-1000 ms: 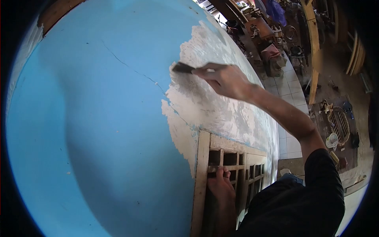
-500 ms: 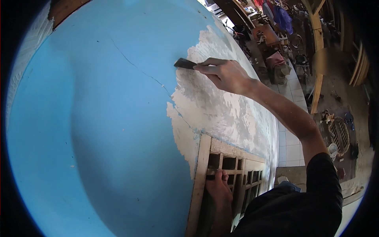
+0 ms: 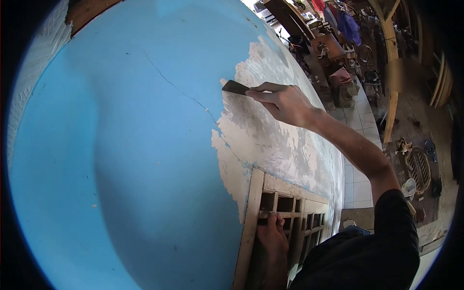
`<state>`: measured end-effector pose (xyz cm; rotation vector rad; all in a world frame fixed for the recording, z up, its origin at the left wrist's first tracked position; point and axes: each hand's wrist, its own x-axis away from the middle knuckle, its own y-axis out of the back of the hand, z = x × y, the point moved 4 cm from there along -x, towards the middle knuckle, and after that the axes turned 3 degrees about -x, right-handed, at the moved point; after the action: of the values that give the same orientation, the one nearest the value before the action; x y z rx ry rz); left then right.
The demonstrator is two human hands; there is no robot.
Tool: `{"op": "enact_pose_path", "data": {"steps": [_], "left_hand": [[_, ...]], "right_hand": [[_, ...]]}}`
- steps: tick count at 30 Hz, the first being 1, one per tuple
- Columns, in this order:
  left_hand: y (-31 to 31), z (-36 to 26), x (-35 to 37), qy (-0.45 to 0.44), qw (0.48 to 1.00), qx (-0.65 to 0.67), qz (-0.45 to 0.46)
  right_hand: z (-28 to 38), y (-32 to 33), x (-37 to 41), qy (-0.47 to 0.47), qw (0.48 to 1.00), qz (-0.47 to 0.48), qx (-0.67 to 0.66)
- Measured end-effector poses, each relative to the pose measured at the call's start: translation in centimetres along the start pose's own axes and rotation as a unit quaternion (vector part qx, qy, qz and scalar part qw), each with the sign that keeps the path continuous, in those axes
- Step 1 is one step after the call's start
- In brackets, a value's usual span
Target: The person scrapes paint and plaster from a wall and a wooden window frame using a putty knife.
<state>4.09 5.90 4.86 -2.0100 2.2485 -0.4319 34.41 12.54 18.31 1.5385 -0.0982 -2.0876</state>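
Note:
My right hand [image 3: 289, 104] pinches a dark flat scraper [image 3: 235, 87], its blade against the wall where the blue paint [image 3: 159, 121] meets a bare grey-white patch [image 3: 256, 121]. The scraper's handle is mostly hidden by my fingers. Lower down, my left hand [image 3: 274, 237] is closed around a bar of the whitish wooden window frame [image 3: 247, 227], below and to the left of my right arm. A thin crack [image 3: 186, 94] runs diagonally through the blue paint down towards the window's upper corner.
Beyond the wall, a white-tiled floor strip [image 3: 360, 179] runs along the right. Wooden posts [image 3: 390, 111], a small brown table [image 3: 328, 47], a white bucket [image 3: 409, 187] and cluttered items stand there. A brown wooden beam [image 3: 89, 12] is at the upper left.
The view has shifted slightly, so the wall appears further right and lower. The scraper has dropped slightly along the paint edge, and a small bare spot shows above its blade. My left hand keeps its grip.

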Motion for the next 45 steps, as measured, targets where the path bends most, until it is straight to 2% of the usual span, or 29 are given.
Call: {"op": "enact_pose_path", "data": {"steps": [1, 2, 3, 6, 10, 13, 14, 18, 21, 22, 26, 30, 33, 38, 41, 45], "left_hand": [[0.3, 0.4, -0.2, 0.009, 1.0, -0.003, -0.017], [0.8, 0.9, -0.4, 0.021, 0.999, -0.01, -0.033], [1.1, 1.2, -0.5, 0.031, 0.998, -0.018, -0.048], [0.3, 0.5, -0.4, -0.003, 1.0, 0.005, 0.003], [0.2, 0.3, -0.4, 0.011, 1.0, 0.005, -0.002], [0.4, 0.5, 0.0, 0.01, 1.0, 0.005, -0.021], [0.7, 0.7, -0.2, 0.014, 1.0, 0.0, -0.023], [-0.3, 0.0, 0.2, 0.015, 1.0, -0.004, -0.027], [-0.2, 0.0, 0.0, 0.002, 1.0, 0.013, -0.012], [-0.2, 0.2, -0.1, 0.008, 1.0, 0.004, -0.015], [0.9, 0.7, -0.2, 0.026, 0.999, -0.023, -0.031], [0.0, 0.1, 0.2, 0.017, 1.0, -0.012, -0.023], [0.5, 0.6, -0.1, 0.031, 0.998, -0.013, -0.046], [0.7, 0.9, -0.3, 0.027, 0.999, -0.019, -0.037], [0.5, 0.2, -0.1, 0.016, 0.999, -0.026, -0.032], [0.0, 0.2, 0.1, 0.006, 0.999, -0.012, -0.045]], "right_hand": [[0.5, 0.2, 0.3, 0.025, 0.999, -0.021, 0.007], [-0.2, -0.1, 0.0, -0.062, 0.997, 0.055, -0.008], [-0.3, -0.2, -1.0, -0.046, 0.998, 0.03, -0.007], [-1.6, 0.1, -3.4, 0.009, 0.999, -0.048, -0.024], [-0.6, 0.0, -0.1, 0.012, 1.0, 0.006, 0.002], [-0.4, -0.1, -0.5, -0.085, 0.994, 0.066, 0.017], [-0.6, -0.1, -1.2, -0.013, 1.0, -0.003, 0.017], [-0.3, 0.3, -1.3, -0.038, 0.999, 0.027, 0.026], [0.4, -0.1, 0.2, 0.007, 1.0, -0.013, 0.022], [0.1, -0.1, -0.3, -0.054, 0.998, 0.041, 0.007], [-0.7, 0.6, -2.9, -0.029, 1.0, 0.001, 0.01], [0.5, 0.9, -1.1, -0.057, 0.997, 0.052, -0.006], [0.4, 0.5, -1.8, -0.075, 0.996, 0.049, 0.0], [-0.5, 0.8, -3.6, -0.039, 0.999, -0.009, 0.006], [0.2, 0.7, -1.9, -0.036, 0.999, 0.019, -0.001], [-0.4, 0.8, -4.2, -0.05, 0.999, -0.001, -0.01]]}}
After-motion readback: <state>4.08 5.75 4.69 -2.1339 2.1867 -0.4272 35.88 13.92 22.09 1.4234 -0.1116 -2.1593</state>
